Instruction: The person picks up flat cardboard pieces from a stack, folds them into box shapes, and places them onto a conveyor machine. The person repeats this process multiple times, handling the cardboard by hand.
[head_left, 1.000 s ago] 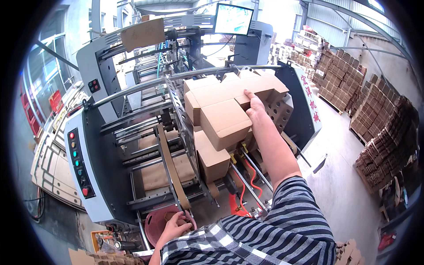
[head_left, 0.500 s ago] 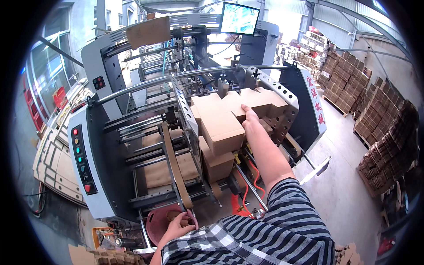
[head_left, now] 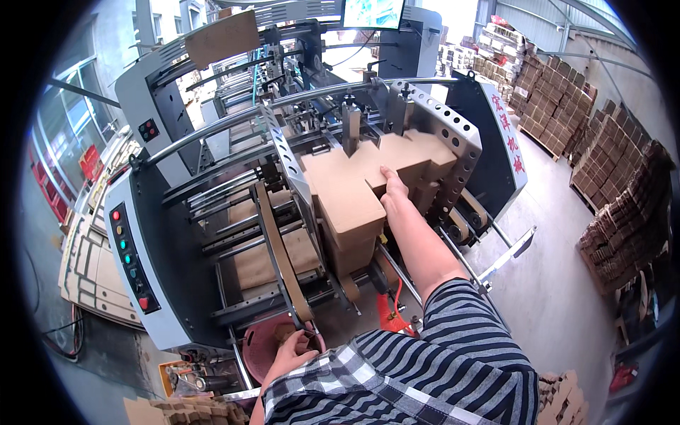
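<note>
A thick stack of brown die-cut cardboard blanks (head_left: pixel 354 191) sits between two perforated metal side plates of a machine. My right hand (head_left: pixel 394 185) is at the notch in the stack's near right edge. Its thumb lies on the top sheet, and the other fingers are mostly hidden against the edge. Lower down, my left hand (head_left: pixel 292 352) is at a pink basket (head_left: pixel 262 350), fingers curled beside small brown cardboard scraps. Whatever those fingers may hold is too small to make out.
Left of the stack runs a tan belt (head_left: pixel 278 255). A control panel (head_left: pixel 129 256) with coloured buttons is on the machine's left side. Bundled cardboard piles (head_left: pixel 556 103) stand along the right. An orange-red hose (head_left: pixel 393 312) hangs below the stack, and more blanks (head_left: pixel 188 411) lie at the lower left.
The upper blanks have come down onto the lower stack, closing the gap between them, with my right hand still at their edge. My left hand stays by the basket. The view has shifted slightly.
</note>
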{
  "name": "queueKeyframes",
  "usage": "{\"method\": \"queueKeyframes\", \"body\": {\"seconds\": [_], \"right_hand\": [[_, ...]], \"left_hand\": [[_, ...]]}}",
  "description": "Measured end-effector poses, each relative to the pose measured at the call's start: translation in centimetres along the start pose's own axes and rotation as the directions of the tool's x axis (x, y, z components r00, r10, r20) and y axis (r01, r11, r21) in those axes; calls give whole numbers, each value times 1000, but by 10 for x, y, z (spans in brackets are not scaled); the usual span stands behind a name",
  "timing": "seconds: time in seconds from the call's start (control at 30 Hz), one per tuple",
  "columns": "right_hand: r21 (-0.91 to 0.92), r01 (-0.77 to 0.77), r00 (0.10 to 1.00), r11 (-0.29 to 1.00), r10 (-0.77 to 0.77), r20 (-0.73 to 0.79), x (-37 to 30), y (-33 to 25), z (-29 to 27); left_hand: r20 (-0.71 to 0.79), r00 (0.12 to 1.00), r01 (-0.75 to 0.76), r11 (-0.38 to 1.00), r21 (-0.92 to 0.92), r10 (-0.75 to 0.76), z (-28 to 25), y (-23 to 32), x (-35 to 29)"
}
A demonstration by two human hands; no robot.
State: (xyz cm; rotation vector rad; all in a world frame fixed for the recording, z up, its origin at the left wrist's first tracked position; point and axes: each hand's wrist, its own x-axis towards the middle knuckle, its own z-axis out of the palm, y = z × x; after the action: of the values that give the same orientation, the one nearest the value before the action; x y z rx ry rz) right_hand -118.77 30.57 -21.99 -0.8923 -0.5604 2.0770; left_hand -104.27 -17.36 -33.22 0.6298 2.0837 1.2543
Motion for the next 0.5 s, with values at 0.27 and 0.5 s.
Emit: {"method": "queueKeyframes", "body": {"seconds": [0.27, 0.5], "right_hand": [[-74, -34, 999, 997, 34, -3, 31, 21, -23], [-484, -313, 924, 817, 380, 44, -1, -13, -12]], "left_hand": [[13, 999, 39, 999, -18, -39, 1, 5, -2], [26, 999, 50, 997, -57, -48, 4, 2, 0]]}}
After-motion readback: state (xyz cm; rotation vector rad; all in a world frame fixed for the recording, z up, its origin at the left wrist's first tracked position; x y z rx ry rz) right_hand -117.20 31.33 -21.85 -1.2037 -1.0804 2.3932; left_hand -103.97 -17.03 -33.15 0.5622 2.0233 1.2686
